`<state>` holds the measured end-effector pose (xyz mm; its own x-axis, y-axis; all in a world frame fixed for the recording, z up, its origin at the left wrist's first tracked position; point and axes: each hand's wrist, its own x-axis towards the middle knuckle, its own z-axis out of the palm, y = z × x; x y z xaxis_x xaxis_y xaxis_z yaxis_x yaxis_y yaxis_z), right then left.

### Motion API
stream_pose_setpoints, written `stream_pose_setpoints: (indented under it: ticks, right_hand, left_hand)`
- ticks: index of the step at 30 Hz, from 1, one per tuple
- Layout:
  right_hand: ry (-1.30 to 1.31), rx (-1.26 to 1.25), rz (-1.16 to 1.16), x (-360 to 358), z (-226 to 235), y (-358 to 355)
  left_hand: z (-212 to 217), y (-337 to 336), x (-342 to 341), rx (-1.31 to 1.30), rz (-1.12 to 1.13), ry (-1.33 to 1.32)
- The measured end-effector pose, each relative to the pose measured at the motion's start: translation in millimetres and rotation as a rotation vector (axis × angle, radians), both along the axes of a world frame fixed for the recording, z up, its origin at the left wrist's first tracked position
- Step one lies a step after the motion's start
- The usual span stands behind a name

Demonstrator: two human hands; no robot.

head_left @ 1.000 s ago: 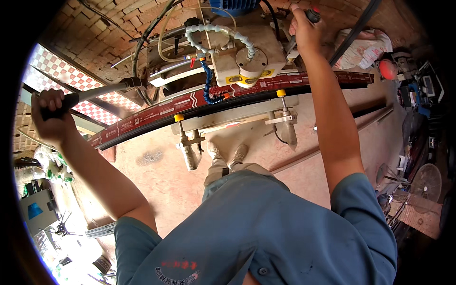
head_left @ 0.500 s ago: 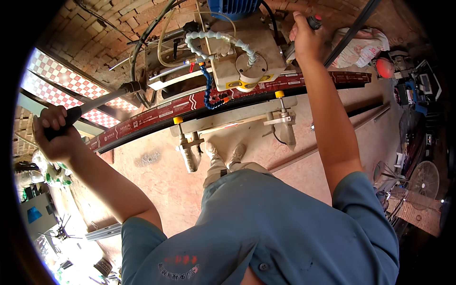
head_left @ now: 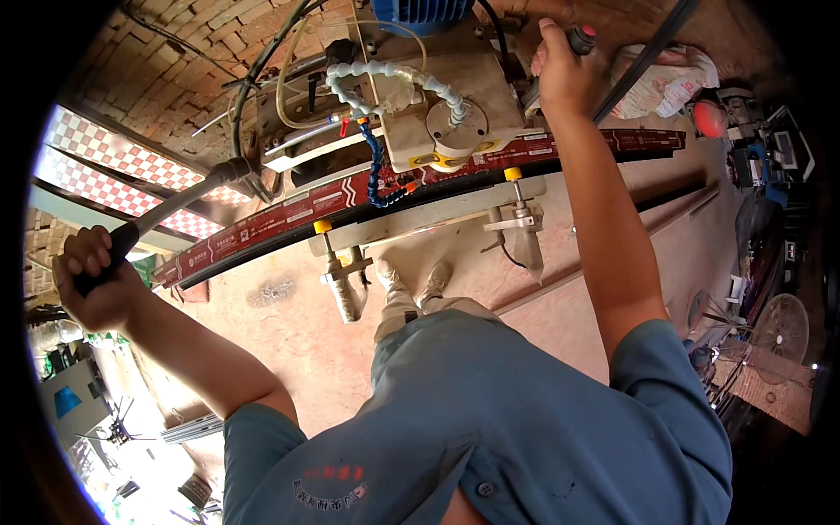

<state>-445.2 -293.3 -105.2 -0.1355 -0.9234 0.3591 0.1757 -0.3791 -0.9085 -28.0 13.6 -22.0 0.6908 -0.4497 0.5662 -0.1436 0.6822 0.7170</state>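
My left hand [head_left: 98, 278] is closed round the black grip [head_left: 118, 249] of a long metal lever [head_left: 184, 194], which runs to the left side of the machine. Higher up on the right, my right hand [head_left: 564, 74] wraps a dark handle with a red button [head_left: 588, 31] on its end. Between them stands the machine head [head_left: 411, 131], with a blue finned motor [head_left: 420, 12] above. A long profile in dark red film [head_left: 289, 210] lies across under the head. Two yellow-capped clamps [head_left: 322, 227] stand along its near side. Whatever tool sits below the head is hidden.
A blue jointed hose [head_left: 376, 162] with an orange tip hangs over the profile, and a pale jointed hose [head_left: 376, 68] loops above. Dark bars [head_left: 647, 57] slant at upper right, near a white sack [head_left: 669, 83]. A fan [head_left: 781, 328] stands at right.
My left hand has shifted slightly down and left with the lever. The machine head and its hoses appear a little farther left; my right hand has barely moved.
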Motion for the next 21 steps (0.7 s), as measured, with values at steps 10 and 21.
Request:
stream_pose_setpoints:
  ticks: [10,21]
  right_hand:
    - [-0.005,-0.041,-0.012,3.7,-2.4,-3.4]
    - [-0.055,-0.049,0.040,-0.6,-5.9,-10.8]
  left_hand:
    - [-2.8,0.3,-4.8,-0.025,0.067,0.010]
    - [-18.2,17.1,18.7,-0.106,-0.040,0.011]
